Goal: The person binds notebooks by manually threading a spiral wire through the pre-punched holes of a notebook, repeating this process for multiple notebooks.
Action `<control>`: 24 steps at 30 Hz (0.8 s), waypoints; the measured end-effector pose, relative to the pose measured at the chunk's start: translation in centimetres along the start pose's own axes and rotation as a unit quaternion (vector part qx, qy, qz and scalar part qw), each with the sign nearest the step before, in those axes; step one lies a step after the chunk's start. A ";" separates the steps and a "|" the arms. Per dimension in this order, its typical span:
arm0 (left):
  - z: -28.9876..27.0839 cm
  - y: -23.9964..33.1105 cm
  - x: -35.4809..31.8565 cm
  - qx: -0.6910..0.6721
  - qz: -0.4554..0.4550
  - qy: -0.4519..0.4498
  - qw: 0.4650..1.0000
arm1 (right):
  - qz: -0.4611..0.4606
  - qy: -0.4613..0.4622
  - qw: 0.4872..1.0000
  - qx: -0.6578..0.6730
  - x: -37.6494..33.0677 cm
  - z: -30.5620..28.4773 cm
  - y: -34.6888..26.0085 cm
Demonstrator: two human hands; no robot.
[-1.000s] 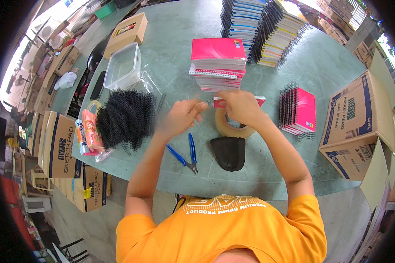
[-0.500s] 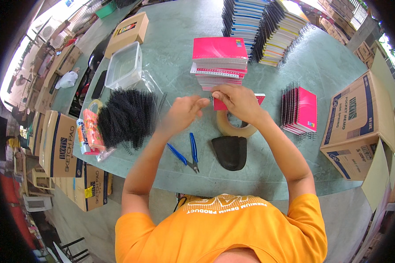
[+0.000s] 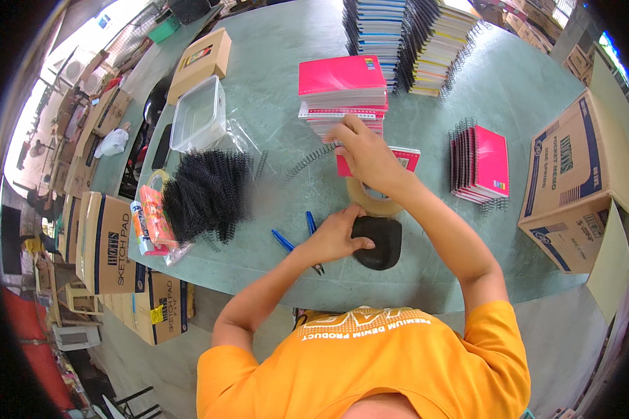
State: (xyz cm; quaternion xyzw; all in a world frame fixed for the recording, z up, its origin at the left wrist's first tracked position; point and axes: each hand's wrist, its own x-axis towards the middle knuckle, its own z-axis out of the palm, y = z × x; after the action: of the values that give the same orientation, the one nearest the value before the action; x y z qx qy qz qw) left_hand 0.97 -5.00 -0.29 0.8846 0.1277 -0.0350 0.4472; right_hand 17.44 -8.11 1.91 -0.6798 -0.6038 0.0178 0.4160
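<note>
My right hand (image 3: 367,159) pinches a small pink-covered notebook (image 3: 405,159) at its left end. A black spiral coil (image 3: 310,162) sticks out leftward from beneath those fingers; how far it is threaded into the notebook is hidden. My left hand (image 3: 335,236) grips the left side of a dark rounded pad (image 3: 381,243), its thumb on the pad and its fingers at the far edge. Just beyond, a roll of tape (image 3: 360,199) lies partly under the notebook. Blue-handled cutters (image 3: 284,241) lie beside my left hand, partly covered by it.
Pink notebooks (image 3: 346,77) are stacked ahead, with taller spiral-bound stacks (image 3: 377,42) behind. Bound pink notebooks (image 3: 489,162) stand at right near an open carton (image 3: 573,181). Loose black coils (image 3: 210,195) heap at left beside a clear plastic tub (image 3: 199,115).
My left hand has come down from beside the notebook to the dark pad, which has turned slightly. The coil now shows sticking out at the notebook's left. My right hand stays at the notebook.
</note>
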 end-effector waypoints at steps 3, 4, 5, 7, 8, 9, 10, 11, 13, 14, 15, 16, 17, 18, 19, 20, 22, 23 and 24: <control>-2.8 -0.3 -0.3 -0.035 0.028 0.060 0.997 | 0.003 -0.002 0.998 -0.055 -0.1 -2.4 0.1; -4.5 0.6 -0.5 -0.042 0.062 0.173 0.982 | 0.011 -0.019 0.997 -0.079 -0.5 -3.5 0.8; -6.2 1.5 -0.3 -0.048 0.095 0.284 0.953 | 0.081 -0.050 0.995 -0.024 -1.0 -4.8 1.7; -7.5 0.1 0.1 0.062 0.062 0.311 0.946 | 0.206 -0.120 0.967 0.092 -1.9 -6.7 3.0; -8.0 -0.7 0.2 0.177 0.059 0.283 0.941 | 0.208 -0.094 0.962 0.151 -2.6 -6.6 3.7; -7.2 0.6 0.4 0.168 -0.070 0.189 0.965 | 0.213 -0.064 0.953 0.204 -3.8 -6.4 4.9; -7.6 0.2 0.3 0.123 0.004 0.221 0.967 | 0.214 -0.032 0.941 0.261 -4.1 -6.0 5.2; -8.0 -0.2 0.2 0.079 0.078 0.252 0.961 | 0.234 -0.018 0.929 0.286 -4.3 -5.8 5.4; -8.8 1.4 0.6 0.042 0.081 0.371 0.924 | 0.291 0.015 0.896 0.335 -5.4 -5.1 5.3; -8.9 2.0 0.8 0.023 0.083 0.429 0.899 | 0.283 0.021 0.890 0.357 -5.7 -4.7 5.4; -8.5 1.5 0.8 0.088 0.082 0.365 0.923 | 0.282 0.017 0.891 0.356 -5.6 -4.6 5.1; -7.7 0.4 0.8 0.150 0.079 0.302 0.938 | 0.279 0.009 0.893 0.353 -5.1 -4.6 4.8; -7.0 -0.3 0.6 0.211 0.074 0.237 0.946 | 0.276 0.002 0.895 0.350 -4.8 -4.8 4.5; -6.8 0.6 0.2 0.198 0.068 0.234 0.949 | 0.268 0.000 0.898 0.349 -4.5 -5.2 4.6; -7.3 1.1 0.3 0.172 0.090 0.313 0.930 | 0.268 -0.001 0.898 0.349 -5.0 -5.5 4.9; -8.2 1.8 0.5 0.144 0.111 0.390 0.903 | 0.267 -0.002 0.898 0.348 -5.3 -5.6 5.0; -8.2 2.4 0.5 0.170 0.117 0.463 0.862 | 0.269 0.014 0.886 0.376 -6.3 -4.6 5.2; -7.5 2.1 0.5 0.178 0.081 0.390 0.900 | 0.270 0.023 0.880 0.390 -6.8 -3.9 5.4; -6.8 1.7 0.5 0.184 0.044 0.318 0.929 | 0.265 0.050 0.877 0.399 -6.8 -3.2 5.5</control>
State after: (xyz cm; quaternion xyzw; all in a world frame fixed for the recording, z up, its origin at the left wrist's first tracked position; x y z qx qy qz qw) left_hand 1.56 -0.39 4.98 0.9207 0.2154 0.2454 0.2136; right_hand 21.71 -15.19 -2.47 -0.5909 -0.3212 0.3328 0.6609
